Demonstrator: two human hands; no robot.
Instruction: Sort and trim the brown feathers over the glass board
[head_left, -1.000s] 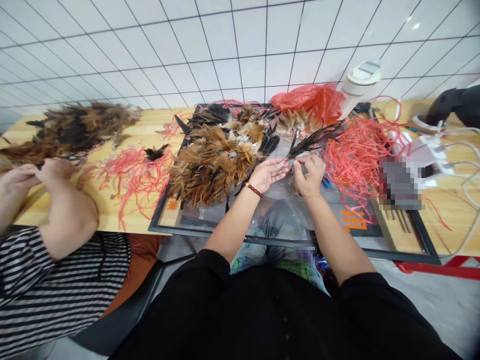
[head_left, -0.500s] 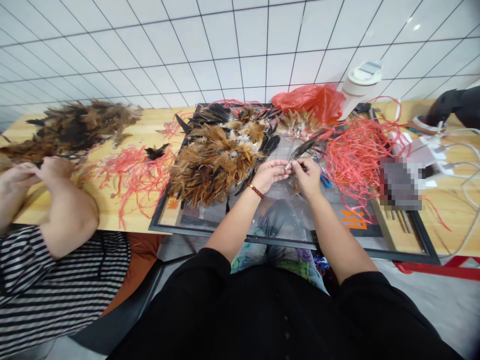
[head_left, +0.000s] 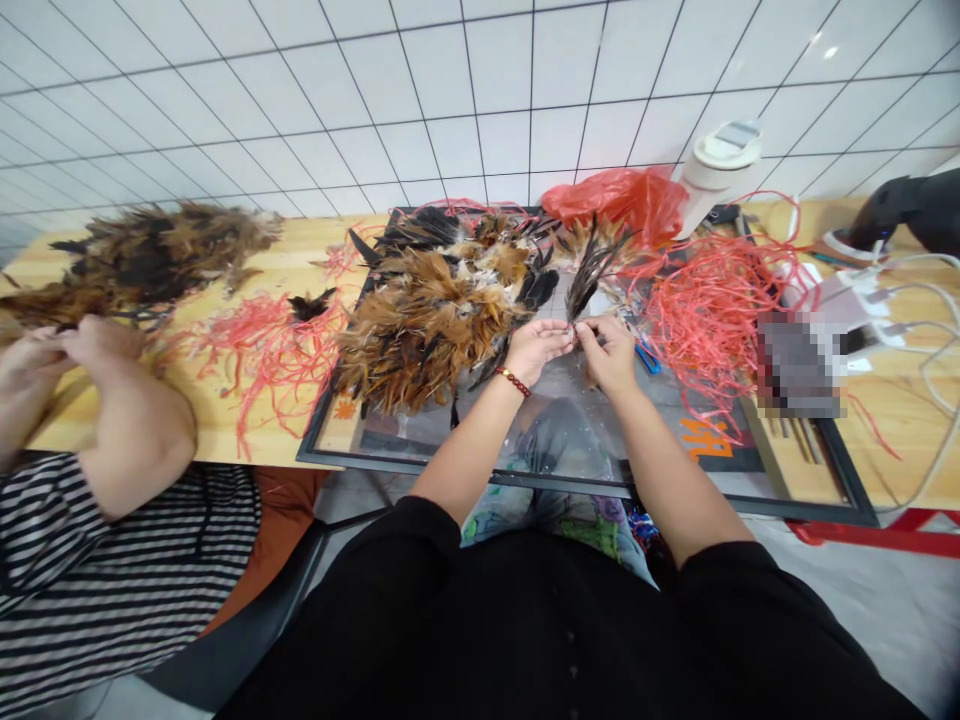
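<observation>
A small bunch of dark feathers [head_left: 591, 270] stands up from between my fingertips, its quill ends pinched at the bottom. My left hand [head_left: 538, 350], with a beaded bracelet on its wrist, closes on the quills from the left. From the right, the thumb and fingers of my right hand [head_left: 609, 352] meet it at the same spot. Both hands are over the glass panel [head_left: 480, 440] in its black frame. Just left of them lies a large heap of brown and black feathers [head_left: 420, 320]. Fingertips partly hide the quill ends.
Pink plastic strips [head_left: 712, 310] are piled on the right beside a blue-handled tool [head_left: 646, 358]. Behind are a red plastic bag [head_left: 619, 200] and a white tumbler [head_left: 716, 175]. At left, a co-worker's hands [head_left: 71, 345] work near another feather pile [head_left: 165, 255].
The feather bunch has swung from leaning right to pointing up and away from me. My right hand has shifted slightly left, closer to my left fingertips.
</observation>
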